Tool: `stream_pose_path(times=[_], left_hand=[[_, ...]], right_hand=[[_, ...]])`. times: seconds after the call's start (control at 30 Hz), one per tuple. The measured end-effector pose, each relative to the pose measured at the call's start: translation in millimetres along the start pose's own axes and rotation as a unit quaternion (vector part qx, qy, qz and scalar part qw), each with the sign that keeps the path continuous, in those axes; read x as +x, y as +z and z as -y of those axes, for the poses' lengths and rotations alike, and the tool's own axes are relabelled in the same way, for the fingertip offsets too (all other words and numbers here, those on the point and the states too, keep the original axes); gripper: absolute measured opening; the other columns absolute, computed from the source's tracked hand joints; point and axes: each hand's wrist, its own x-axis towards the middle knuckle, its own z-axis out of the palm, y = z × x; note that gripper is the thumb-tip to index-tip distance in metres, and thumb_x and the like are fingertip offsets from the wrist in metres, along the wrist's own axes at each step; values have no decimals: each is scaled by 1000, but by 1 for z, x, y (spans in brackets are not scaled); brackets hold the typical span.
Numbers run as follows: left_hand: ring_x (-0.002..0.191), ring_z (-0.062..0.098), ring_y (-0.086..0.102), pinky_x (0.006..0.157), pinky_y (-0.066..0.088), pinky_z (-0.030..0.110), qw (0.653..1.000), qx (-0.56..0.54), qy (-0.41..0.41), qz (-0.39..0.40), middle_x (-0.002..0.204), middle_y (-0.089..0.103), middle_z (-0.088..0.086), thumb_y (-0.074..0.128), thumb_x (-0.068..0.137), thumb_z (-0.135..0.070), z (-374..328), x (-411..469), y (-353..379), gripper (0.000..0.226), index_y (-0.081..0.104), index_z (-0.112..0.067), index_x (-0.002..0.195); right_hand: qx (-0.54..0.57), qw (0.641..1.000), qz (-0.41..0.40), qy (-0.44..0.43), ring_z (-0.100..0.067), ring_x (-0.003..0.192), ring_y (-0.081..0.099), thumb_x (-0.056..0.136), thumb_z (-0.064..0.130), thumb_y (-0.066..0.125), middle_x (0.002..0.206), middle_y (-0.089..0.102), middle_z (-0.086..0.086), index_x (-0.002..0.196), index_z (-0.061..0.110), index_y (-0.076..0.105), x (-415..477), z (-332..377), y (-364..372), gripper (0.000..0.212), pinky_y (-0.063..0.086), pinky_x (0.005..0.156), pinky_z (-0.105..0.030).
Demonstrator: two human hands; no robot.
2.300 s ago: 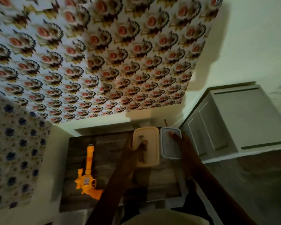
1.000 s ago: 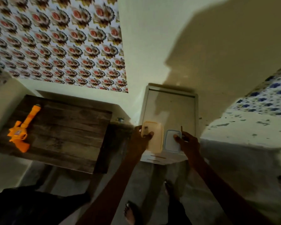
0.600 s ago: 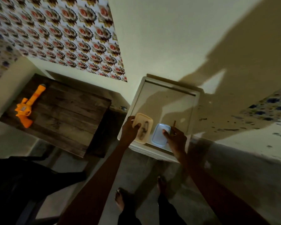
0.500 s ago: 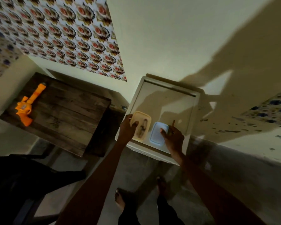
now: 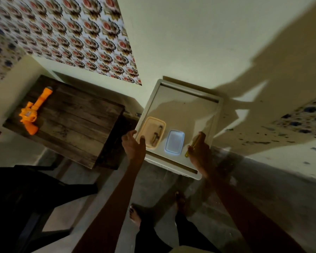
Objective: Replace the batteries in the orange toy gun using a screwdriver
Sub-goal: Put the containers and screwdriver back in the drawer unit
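Observation:
The orange toy gun (image 5: 32, 113) lies on the dark wooden table (image 5: 75, 121) at the left, far from both hands. On the white cabinet top (image 5: 186, 110) sit a beige container (image 5: 147, 130) with batteries (image 5: 156, 135) inside and a clear lid (image 5: 174, 142) beside it. My left hand (image 5: 134, 145) hovers open at the beige container's near edge, just off it. My right hand (image 5: 199, 148) is closed around a yellow-handled screwdriver (image 5: 193, 145), right of the lid.
A black chair (image 5: 35, 196) stands at the lower left, in front of the table. My feet (image 5: 135, 216) are on the grey floor before the cabinet. Patterned wallpaper and a plain wall rise behind both pieces of furniture.
I turned from the table to the cabinet carrying the container and lid, and set both down. My left hand has let go of the container; my right has come off the lid, keeping the screwdriver.

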Motion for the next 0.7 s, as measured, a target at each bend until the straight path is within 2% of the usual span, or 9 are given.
stream_pose_path(times=[0.07, 0.13, 0.23, 0.3, 0.43, 0.5, 0.57, 0.63, 0.7], left_hand=[[106, 34, 49, 84, 45, 40, 999, -16, -13, -39, 123, 47, 24, 67, 85, -12, 9, -19, -4, 36, 55, -1, 117], [98, 28, 52, 78, 47, 35, 998, -41, -29, -39, 117, 50, 20, 65, 85, -10, 18, -36, -9, 29, 56, -1, 111], [93, 21, 58, 71, 39, 20, 995, -51, -57, 64, 100, 58, 4, 60, 88, -8, 34, -53, -13, 16, 62, -6, 105], [92, 16, 60, 69, 38, 14, 988, -19, -29, 147, 93, 58, -3, 57, 93, -13, 46, -63, -13, 12, 64, -10, 103], [90, 10, 59, 67, 39, 7, 968, 40, 66, 239, 100, 66, 4, 56, 92, -13, 76, -67, -11, 14, 66, -14, 101], [98, 6, 55, 82, 44, 11, 952, 69, 132, 267, 112, 66, 7, 56, 93, -12, 86, -65, -8, 19, 66, -11, 109], [112, 13, 57, 97, 41, 19, 936, 84, 188, 285, 123, 63, 8, 57, 93, -13, 98, -62, -1, 28, 62, -11, 120], [124, 23, 53, 101, 39, 26, 917, 112, 211, 320, 134, 57, 9, 57, 93, -15, 112, -60, 9, 40, 53, -13, 132], [125, 27, 51, 103, 40, 35, 895, 145, 243, 345, 138, 53, 10, 57, 92, -16, 127, -57, 24, 49, 45, -15, 140]], right_hand=[[17, 1000, 4, 18, -32, 90, 68, 85, 17, 67, 114, 64, -15, 141, 25, 18, 5, 3, -1, 75, 58, 74, -47], [23, 999, 8, 26, -29, 85, 69, 81, 19, 72, 110, 66, -14, 139, 27, 18, 6, 4, -2, 79, 59, 71, -45], [29, 999, 11, 32, -31, 103, 62, 84, 24, 71, 120, 60, -14, 143, 16, 22, -2, 8, -7, 77, 53, 85, -39], [44, 998, -7, 37, -32, 110, 59, 87, 31, 66, 124, 58, -15, 142, 14, 27, -11, 9, -12, 69, 49, 89, -39], [-6, 997, -70, -21, -23, 98, 63, 90, 30, 62, 112, 62, -9, 121, 14, 52, -50, -1, -10, 37, 50, 80, -30], [-32, 993, -90, -69, -21, 98, 61, 88, 27, 65, 108, 61, -6, 111, 14, 58, -69, -13, -3, 27, 52, 83, -31], [-37, 990, -96, -97, -18, 100, 60, 87, 24, 65, 111, 60, -5, 110, 16, 56, -84, -25, 9, 26, 54, 85, -33], [-41, 989, -104, -96, -17, 103, 59, 89, 26, 61, 115, 58, -3, 113, 20, 53, -98, -36, 22, 25, 55, 86, -38], [-100, 981, -116, -120, -21, 107, 57, 91, 32, 55, 117, 57, -4, 114, 21, 53, -112, -42, 37, 25, 52, 88, -42]])
